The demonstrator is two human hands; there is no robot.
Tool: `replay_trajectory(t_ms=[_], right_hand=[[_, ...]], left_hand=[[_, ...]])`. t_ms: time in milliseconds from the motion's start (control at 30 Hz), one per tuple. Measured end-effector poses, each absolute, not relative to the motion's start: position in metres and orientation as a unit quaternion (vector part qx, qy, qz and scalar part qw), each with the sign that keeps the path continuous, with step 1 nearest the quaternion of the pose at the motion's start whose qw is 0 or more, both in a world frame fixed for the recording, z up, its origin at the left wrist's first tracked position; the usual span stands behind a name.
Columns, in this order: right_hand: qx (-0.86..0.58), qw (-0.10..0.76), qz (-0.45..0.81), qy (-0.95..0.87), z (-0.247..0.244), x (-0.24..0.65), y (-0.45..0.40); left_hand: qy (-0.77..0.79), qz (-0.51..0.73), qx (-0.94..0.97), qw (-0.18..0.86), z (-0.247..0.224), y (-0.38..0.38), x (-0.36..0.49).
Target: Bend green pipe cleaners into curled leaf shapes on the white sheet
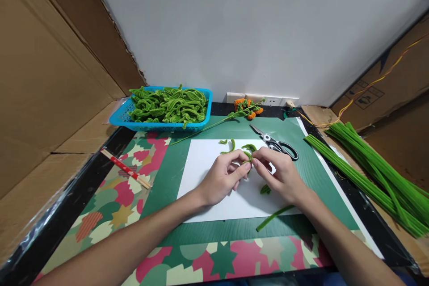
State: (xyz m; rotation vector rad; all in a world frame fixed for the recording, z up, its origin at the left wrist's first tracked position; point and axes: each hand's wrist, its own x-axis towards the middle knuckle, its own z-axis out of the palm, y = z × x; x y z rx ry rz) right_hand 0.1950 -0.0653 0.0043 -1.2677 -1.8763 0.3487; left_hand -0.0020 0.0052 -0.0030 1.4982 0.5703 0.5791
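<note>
Closely, both hands [219, 178] [283, 173] meet (fingers [236, 155] curled inward).

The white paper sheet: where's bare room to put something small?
The white paper sheet is bare between its left edge and the left hand. It's crowded farther back, with curled fuzzy green pieces, and near the right hand, with black-handled metal scissors.

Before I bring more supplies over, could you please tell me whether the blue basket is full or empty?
Full: the blue basket is heaped with curled green pieces, some rising above its rim.
</note>
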Motion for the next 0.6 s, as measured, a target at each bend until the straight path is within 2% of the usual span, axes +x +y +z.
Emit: replay_trajectory(t_ms=[233, 400, 600], right_hand=[[-0.522, 0.439, 0.127, -0.72, 0.0035, 0.1928, -0.065], [-0.535, 0.42, 0.145, -0.718, 0.0022, 0.1925, -0.0639], [-0.525, 0.417, 0.106, -0.734, -0.0028, 0.1948, -0.0616]], left_hand=[[0.254, 0.243, 0.656, 0.668, -0.0042, 0.0088, -0.0019], [0.254, 0.231, 0.65, 0.678, -0.0033, 0.0094, -0.0022], [0.261, 0.22, 0.654, 0.675, -0.0053, 0.0085, -0.0024]])
